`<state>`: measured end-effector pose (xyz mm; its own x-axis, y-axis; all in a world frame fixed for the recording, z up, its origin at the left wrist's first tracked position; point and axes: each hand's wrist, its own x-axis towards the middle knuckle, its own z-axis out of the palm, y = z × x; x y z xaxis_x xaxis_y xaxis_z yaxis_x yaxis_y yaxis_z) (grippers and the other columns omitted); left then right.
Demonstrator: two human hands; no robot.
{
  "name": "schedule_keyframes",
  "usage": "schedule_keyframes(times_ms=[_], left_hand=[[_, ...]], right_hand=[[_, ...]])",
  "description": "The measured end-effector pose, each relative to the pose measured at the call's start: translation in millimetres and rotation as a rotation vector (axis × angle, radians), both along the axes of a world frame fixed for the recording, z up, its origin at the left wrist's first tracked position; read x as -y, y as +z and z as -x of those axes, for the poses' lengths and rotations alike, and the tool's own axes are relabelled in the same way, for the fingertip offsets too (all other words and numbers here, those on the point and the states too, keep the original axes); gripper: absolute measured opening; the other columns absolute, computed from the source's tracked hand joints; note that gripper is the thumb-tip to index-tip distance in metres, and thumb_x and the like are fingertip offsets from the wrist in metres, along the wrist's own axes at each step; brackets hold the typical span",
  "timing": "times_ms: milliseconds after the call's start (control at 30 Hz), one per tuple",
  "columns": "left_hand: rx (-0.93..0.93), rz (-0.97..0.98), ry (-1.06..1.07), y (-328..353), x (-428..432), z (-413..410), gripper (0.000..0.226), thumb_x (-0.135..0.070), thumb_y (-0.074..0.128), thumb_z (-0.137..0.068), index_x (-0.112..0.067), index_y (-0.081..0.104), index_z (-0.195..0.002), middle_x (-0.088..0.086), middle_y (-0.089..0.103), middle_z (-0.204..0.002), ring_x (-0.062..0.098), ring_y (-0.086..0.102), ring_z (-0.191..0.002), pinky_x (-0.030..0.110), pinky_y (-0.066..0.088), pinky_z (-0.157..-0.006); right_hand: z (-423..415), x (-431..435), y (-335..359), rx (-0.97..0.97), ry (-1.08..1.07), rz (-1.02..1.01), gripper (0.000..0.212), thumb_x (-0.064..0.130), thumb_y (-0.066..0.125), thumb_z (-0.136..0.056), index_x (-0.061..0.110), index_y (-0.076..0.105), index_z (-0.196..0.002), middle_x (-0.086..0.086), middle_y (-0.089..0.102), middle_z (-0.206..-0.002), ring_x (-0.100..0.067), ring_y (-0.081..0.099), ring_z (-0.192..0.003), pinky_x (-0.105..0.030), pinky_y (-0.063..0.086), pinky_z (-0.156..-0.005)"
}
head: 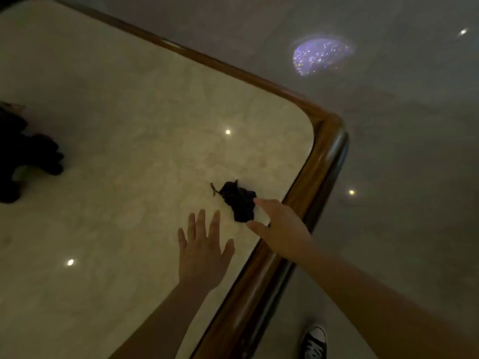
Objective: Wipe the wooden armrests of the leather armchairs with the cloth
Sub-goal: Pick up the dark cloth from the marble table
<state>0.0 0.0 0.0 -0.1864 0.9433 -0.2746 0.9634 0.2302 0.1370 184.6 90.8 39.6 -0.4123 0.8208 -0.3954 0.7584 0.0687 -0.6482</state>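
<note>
A crumpled dark cloth [238, 200] lies on a pale marble tabletop [129, 151], close to the table's right corner. My right hand [280, 226] reaches over the wooden table edge; its thumb and forefinger are spread on either side of the cloth's near end, touching it but not closed around it. My left hand [203, 247] hovers flat over the marble just left of the cloth, fingers apart, holding nothing. No armchair or armrest is in view.
A rounded brown wooden rim [324, 161] frames the table. A black fuzzy object [23, 156] sits at the table's left side. Glossy grey floor [401, 151] lies to the right, with light reflections. My sneaker [313, 342] shows at the bottom.
</note>
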Motion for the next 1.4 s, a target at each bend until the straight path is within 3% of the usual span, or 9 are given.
schedule_keyframes(times_ms=[233,433,500,600,733,833,967,1167,1400], left_hand=[[-0.057,0.021,0.086,-85.2,-27.6,10.0,0.073,-0.066,0.011,-0.092,-0.031,0.005,-0.156,0.01,0.0,-0.165,0.034,-0.009,-0.15,0.066,0.001,-0.114],[-0.076,-0.005,0.1,-115.2,-27.4,8.0,0.073,-0.067,0.008,-0.094,-0.029,0.001,-0.156,0.013,-0.003,-0.164,0.035,-0.014,-0.149,0.067,-0.004,-0.113],[-0.075,-0.012,0.097,-117.8,-26.7,7.6,0.073,-0.067,0.008,-0.095,-0.029,0.0,-0.156,0.014,-0.003,-0.164,0.035,-0.015,-0.149,0.067,-0.004,-0.113],[-0.086,-0.005,0.091,-117.4,-27.7,7.6,0.073,-0.066,0.011,-0.096,-0.026,0.003,-0.157,0.015,-0.001,-0.164,0.036,-0.014,-0.149,0.068,-0.002,-0.113],[-0.097,0.002,0.08,-116.2,-28.3,7.6,0.074,-0.066,0.014,-0.096,-0.025,0.006,-0.157,0.016,0.002,-0.164,0.038,-0.009,-0.149,0.07,0.002,-0.112],[-0.106,0.005,0.076,-114.8,-30.0,7.9,0.074,-0.066,0.016,-0.096,-0.024,0.009,-0.157,0.017,0.006,-0.164,0.039,-0.004,-0.15,0.07,0.004,-0.111],[-0.084,0.042,0.094,-108.8,-33.8,7.6,0.075,-0.067,0.015,-0.093,-0.027,0.009,-0.156,0.016,0.006,-0.163,0.039,-0.004,-0.149,0.07,0.004,-0.112],[0.006,0.067,0.118,-91.8,-43.9,7.9,0.078,-0.061,0.033,-0.089,-0.03,0.002,-0.154,0.01,0.006,-0.163,0.035,-0.001,-0.15,0.067,0.011,-0.113],[-0.009,0.027,0.046,-43.0,-50.7,-5.5,0.075,-0.061,0.029,-0.092,-0.029,0.001,-0.154,0.009,0.005,-0.164,0.032,-0.003,-0.15,0.063,0.007,-0.116]], right_hand=[[41.3,-51.2,-78.8,0.142,0.135,-0.17,0.069,0.045,0.054,-0.097,0.034,0.018,-0.154,0.004,0.022,-0.16,-0.031,0.029,-0.137,-0.043,0.037,-0.107],[57.2,-68.3,-109.4,0.296,0.327,-0.263,0.08,0.053,0.06,-0.091,0.045,0.008,-0.152,0.009,0.012,-0.163,-0.03,0.024,-0.13,-0.044,0.048,-0.09],[58.6,-72.0,-113.9,0.343,0.377,-0.296,0.079,0.053,0.061,-0.09,0.043,0.012,-0.152,0.004,0.018,-0.16,-0.033,0.026,-0.125,-0.044,0.047,-0.09],[62.3,-77.3,-113.2,0.331,0.395,-0.293,0.066,0.046,0.066,-0.087,0.033,0.033,-0.142,-0.003,0.037,-0.142,-0.032,0.035,-0.109,-0.041,0.048,-0.087],[65.2,-81.7,-108.7,0.279,0.37,-0.261,0.053,0.035,0.07,-0.083,0.026,0.044,-0.129,-0.003,0.045,-0.126,-0.025,0.036,-0.094,-0.042,0.05,-0.083],[59.1,-79.9,-106.6,0.246,0.325,-0.244,0.054,0.033,0.069,-0.083,0.027,0.045,-0.131,-0.002,0.048,-0.124,-0.027,0.043,-0.099,-0.041,0.049,-0.083],[45.7,-74.0,-99.7,0.2,0.266,-0.263,0.051,0.033,0.068,-0.083,0.028,0.047,-0.13,-0.001,0.05,-0.122,-0.022,0.039,-0.094,-0.038,0.048,-0.081],[25.9,-66.8,-79.5,0.159,0.19,-0.288,0.046,0.032,0.067,-0.084,0.028,0.048,-0.126,0.0,0.05,-0.118,-0.025,0.044,-0.097,-0.038,0.047,-0.081],[-9.5,-52.5,-31.5,0.116,0.05,-0.299,0.047,0.032,0.072,-0.082,0.027,0.053,-0.125,0.0,0.053,-0.12,-0.027,0.047,-0.103,-0.04,0.046,-0.082]])
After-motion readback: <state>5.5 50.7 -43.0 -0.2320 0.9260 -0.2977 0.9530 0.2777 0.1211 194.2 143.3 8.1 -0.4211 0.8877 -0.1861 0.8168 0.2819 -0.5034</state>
